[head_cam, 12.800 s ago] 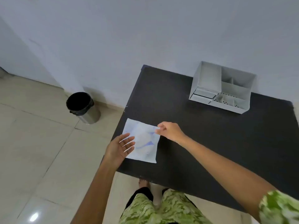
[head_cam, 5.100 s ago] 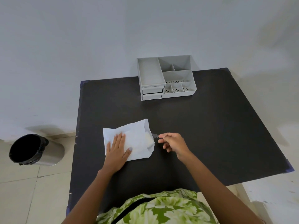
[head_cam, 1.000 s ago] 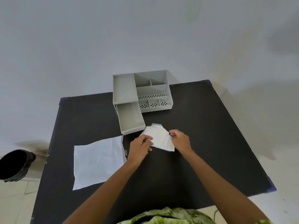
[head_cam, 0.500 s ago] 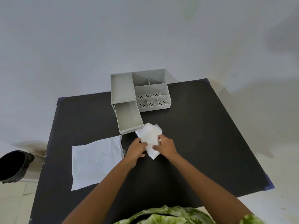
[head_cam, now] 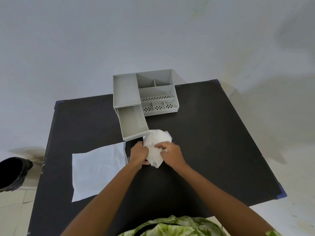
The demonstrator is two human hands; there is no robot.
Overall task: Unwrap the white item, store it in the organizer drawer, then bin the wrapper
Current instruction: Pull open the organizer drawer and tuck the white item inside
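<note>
The white item (head_cam: 157, 141), a soft folded pad, is held just above the black table (head_cam: 204, 142) by both hands. My left hand (head_cam: 139, 153) grips its left edge and my right hand (head_cam: 170, 155) grips its right side, fingers curled over it. Its far end sits right beside the front corner of the open drawer (head_cam: 133, 122) of the grey organizer (head_cam: 144, 92). The drawer is pulled out and holds nothing. The flat white wrapper (head_cam: 97, 169) lies on the table to the left of my hands.
A black bin (head_cam: 12, 174) with a dark liner stands on the floor off the table's left edge. The organizer stands at the table's far edge against the pale wall. Bare black tabletop stretches to the right of my hands.
Over the last second both hands have folded the white item smaller and brought it closer to the drawer's front corner. Earlier, the item came out of the wrapper and the drawer was opened.
</note>
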